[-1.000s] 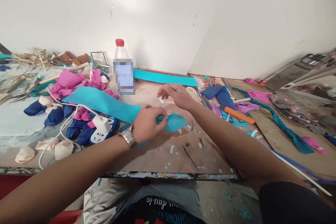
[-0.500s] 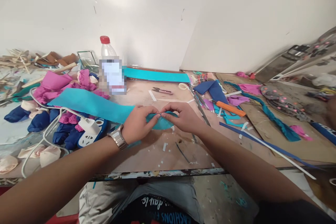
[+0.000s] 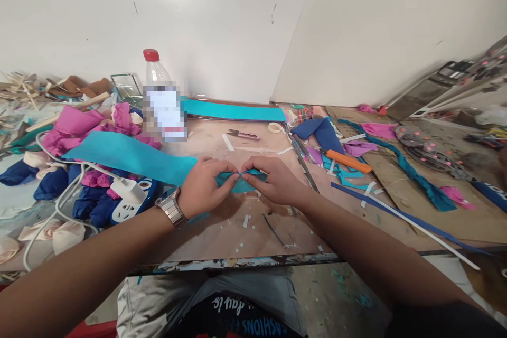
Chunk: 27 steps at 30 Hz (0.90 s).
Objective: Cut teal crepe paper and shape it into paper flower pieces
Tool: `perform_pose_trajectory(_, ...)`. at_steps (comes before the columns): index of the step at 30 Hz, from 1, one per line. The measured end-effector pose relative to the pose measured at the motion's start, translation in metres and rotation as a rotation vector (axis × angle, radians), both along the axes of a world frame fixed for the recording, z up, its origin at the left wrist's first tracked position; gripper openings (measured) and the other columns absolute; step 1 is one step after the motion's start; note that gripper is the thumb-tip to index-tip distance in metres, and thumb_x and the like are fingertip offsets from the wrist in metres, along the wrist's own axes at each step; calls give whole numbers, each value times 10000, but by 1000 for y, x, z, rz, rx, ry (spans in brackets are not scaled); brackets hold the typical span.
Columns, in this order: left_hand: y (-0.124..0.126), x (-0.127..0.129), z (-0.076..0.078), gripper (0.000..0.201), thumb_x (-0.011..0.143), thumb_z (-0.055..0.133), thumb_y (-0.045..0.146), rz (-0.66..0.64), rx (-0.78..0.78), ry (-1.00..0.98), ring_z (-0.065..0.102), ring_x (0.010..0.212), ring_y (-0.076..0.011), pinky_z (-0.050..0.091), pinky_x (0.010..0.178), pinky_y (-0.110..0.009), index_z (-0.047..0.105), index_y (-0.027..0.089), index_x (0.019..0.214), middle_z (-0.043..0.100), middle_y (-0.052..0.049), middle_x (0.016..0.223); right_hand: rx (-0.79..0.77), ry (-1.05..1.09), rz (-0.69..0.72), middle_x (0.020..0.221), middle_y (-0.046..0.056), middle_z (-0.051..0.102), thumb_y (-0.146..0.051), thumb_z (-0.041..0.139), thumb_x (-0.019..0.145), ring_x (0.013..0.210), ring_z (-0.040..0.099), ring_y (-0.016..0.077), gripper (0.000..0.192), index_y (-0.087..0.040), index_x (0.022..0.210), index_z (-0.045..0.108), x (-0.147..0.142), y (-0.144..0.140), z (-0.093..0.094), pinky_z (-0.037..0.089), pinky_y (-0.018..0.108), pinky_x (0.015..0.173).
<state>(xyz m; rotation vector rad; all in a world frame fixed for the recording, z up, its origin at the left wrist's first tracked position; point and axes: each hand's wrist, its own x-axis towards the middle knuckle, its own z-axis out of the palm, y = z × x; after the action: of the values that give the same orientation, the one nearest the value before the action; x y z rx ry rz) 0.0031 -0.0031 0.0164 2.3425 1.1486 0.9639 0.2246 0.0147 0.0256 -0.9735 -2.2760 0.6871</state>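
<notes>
Left hand (image 3: 202,186) and right hand (image 3: 273,179) both pinched a small teal cloth piece (image 3: 241,184) between fingertips, held just above the table (image 3: 253,232) at its centre, near a long teal strip (image 3: 130,156). Judged step: folding or gathering the piece. Next move likely called for keeping both pinches tight while shaping; snips (image 3: 242,135) lay behind.
</notes>
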Motion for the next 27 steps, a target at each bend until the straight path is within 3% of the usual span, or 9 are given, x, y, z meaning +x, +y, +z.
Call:
perform_pose_trajectory(6,-1,1,3,162,932,581,296,22,-13,14,674,816,-207,441,830,-379,690,205,854,766,-13,866,11,37,-10,920,43,755,-321,633,936,834,677,178,147,-200,951,715,-2,-2,-4,495,296,761)
perform_pose_trajectory(14,-1,2,3,136,935,584,273,-3,-25,-37,661,819,-193,433,852,-380,685,206,872,763,3,875,183,34,12,885,50,737,-323,641,952,811,662,177,141,-206,946,719,-2,-2,-1,484,296,740)
perform_pose_trajectory(27,-1,2,3,140,985,562,275,-36,64,76,684,888,-202,409,935,-409,673,211,929,775,-11,941,-32,39,-53,796,10,723,-261,638,881,736,629,156,116,-191,853,725,-5,-2,4,455,279,689)
